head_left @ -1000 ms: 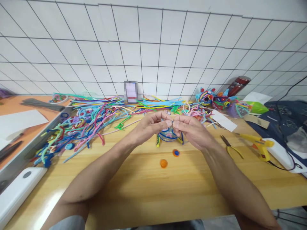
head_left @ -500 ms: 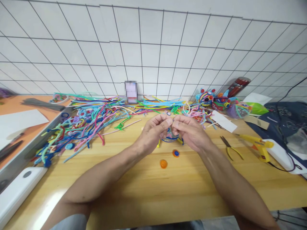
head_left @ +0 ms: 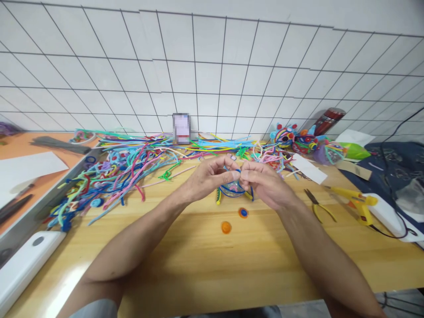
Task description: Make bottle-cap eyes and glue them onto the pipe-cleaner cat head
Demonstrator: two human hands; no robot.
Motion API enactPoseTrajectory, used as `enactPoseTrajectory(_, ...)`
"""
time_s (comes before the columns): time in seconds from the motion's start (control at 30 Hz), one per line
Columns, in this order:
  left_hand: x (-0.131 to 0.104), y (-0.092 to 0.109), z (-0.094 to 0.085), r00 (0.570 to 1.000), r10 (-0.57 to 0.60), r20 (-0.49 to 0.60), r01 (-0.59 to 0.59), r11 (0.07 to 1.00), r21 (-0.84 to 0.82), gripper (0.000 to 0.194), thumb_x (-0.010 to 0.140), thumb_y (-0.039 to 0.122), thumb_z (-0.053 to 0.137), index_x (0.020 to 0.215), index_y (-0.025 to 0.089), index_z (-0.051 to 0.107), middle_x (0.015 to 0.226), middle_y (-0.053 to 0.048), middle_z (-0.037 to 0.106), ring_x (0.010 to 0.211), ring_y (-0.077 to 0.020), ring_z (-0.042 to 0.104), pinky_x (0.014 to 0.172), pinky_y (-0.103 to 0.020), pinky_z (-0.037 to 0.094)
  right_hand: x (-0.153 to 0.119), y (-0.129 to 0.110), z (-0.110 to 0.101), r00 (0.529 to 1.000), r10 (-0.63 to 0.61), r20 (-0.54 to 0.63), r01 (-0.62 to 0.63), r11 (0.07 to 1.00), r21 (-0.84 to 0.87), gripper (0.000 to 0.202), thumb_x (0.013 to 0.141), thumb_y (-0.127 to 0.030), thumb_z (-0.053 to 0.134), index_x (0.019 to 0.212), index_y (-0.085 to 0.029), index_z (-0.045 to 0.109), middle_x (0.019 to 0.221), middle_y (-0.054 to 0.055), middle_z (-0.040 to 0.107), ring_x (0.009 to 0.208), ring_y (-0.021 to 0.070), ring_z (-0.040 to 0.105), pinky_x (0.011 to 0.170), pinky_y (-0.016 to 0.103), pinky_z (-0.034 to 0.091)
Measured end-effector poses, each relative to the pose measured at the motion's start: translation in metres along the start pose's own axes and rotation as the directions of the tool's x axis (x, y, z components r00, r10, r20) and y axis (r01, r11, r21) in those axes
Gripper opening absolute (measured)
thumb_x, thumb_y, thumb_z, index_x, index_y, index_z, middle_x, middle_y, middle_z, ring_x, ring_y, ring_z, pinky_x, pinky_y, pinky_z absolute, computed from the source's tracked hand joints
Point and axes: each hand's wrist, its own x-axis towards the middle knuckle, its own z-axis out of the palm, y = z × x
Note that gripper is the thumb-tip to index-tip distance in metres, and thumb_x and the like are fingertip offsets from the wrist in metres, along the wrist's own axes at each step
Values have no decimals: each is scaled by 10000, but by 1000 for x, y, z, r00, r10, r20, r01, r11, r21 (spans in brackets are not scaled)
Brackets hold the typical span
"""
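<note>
Fingertip to fingertip, my left hand [head_left: 212,179] and my right hand [head_left: 265,182] meet above the middle of the table. Both are closed in a pinch around a small blue piece [head_left: 237,171], perhaps pipe cleaner; the fingers cover most of it. Just behind and below them is a clear plastic object [head_left: 232,191] trimmed with blue and yellow pipe cleaner, partly hidden by the hands. Closer to me lie an orange disc with a blue centre [head_left: 243,213] and a plain orange disc [head_left: 226,227].
Many coloured pipe cleaners [head_left: 132,168] are heaped at the left and along the wall. A phone [head_left: 181,128] leans there. On the right are pliers [head_left: 318,206], a yellow glue gun [head_left: 361,203], a white card [head_left: 309,168] and finished craft figures [head_left: 285,134].
My hands have lowered slightly, and the left wrist has turned a little. Blue now shows between the fingertips, and more of the clear object is visible beneath them.
</note>
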Motion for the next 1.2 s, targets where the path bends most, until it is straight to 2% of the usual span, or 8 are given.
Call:
enactPoseTrajectory(0.33, -3, 8, -2, 1000, -11, 29, 10, 999, 43, 427, 876, 546, 850, 839, 158, 676, 705, 5, 651, 648, -105, 559, 621, -225, 429, -1, 3, -6, 999, -22, 45, 23, 999, -25, 337, 789, -453, 856, 671, -193, 677, 636, -10, 604, 613, 126, 515, 620, 285, 382)
enactPoseTrajectory(0.47, -3, 0, 11, 1000, -12, -21, 10, 997, -77, 446, 865, 557, 857, 829, 159, 660, 640, 34, 581, 560, -74, 449, 545, -207, 355, -1, 4, -5, 999, -46, 26, 47, 998, -30, 425, 761, -541, 917, 681, -198, 677, 642, -13, 602, 634, 132, 523, 641, 283, 406)
enactPoseTrajectory(0.63, -4, -20, 31, 980, -51, -193, -20, 938, -347, 450, 837, 545, 871, 860, 182, 607, 569, 80, 512, 468, -50, 317, 487, -195, 281, 0, 6, -1, 999, -39, -21, 40, 997, 66, 472, 709, -592, 951, 711, -202, 686, 631, -23, 600, 615, 127, 520, 636, 278, 423)
enactPoseTrajectory(0.7, -3, -21, 29, 978, -50, -201, -16, 949, -315, 450, 829, 550, 880, 864, 178, 629, 561, 79, 509, 471, -52, 324, 493, -197, 286, 0, 4, -2, 999, -23, -24, 25, 996, 87, 459, 701, -568, 953, 693, -196, 684, 621, -21, 597, 598, 119, 504, 616, 270, 407)
enactPoseTrajectory(0.83, -2, -12, 9, 998, -13, -63, 9, 997, -72, 400, 794, 482, 933, 854, 154, 712, 704, 18, 626, 600, -79, 480, 582, -214, 375, 0, 0, -9, 1000, 3, 11, -3, 999, 33, 396, 709, -487, 933, 654, -184, 684, 592, -16, 585, 581, 114, 497, 592, 267, 375)
enactPoseTrajectory(0.93, -1, -4, 1, 999, 10, -32, -9, 999, 34, 390, 779, 475, 944, 824, 154, 727, 738, 6, 640, 651, -99, 517, 618, -231, 406, 0, -3, -11, 998, 15, 57, -14, 1000, -13, 377, 732, -471, 915, 648, -186, 681, 591, -17, 583, 564, 112, 486, 572, 272, 362)
enactPoseTrajectory(1.07, -2, -4, 8, 995, 52, -83, -51, 999, 8, 418, 789, 506, 930, 786, 157, 699, 694, 16, 625, 606, -88, 476, 591, -228, 401, -1, -1, -9, 998, -16, 54, 17, 1000, -10, 414, 741, -518, 927, 671, -188, 686, 618, -15, 589, 596, 119, 503, 599, 276, 391)
enactPoseTrajectory(1.2, -4, -18, 24, 974, 40, -221, -75, 986, -151, 444, 797, 545, 915, 819, 177, 669, 622, 54, 555, 515, -68, 391, 515, -217, 351, 1, 6, 0, 998, -67, -11, 68, 997, 41, 467, 739, -572, 944, 701, -192, 676, 625, -27, 579, 604, 117, 501, 608, 269, 404)
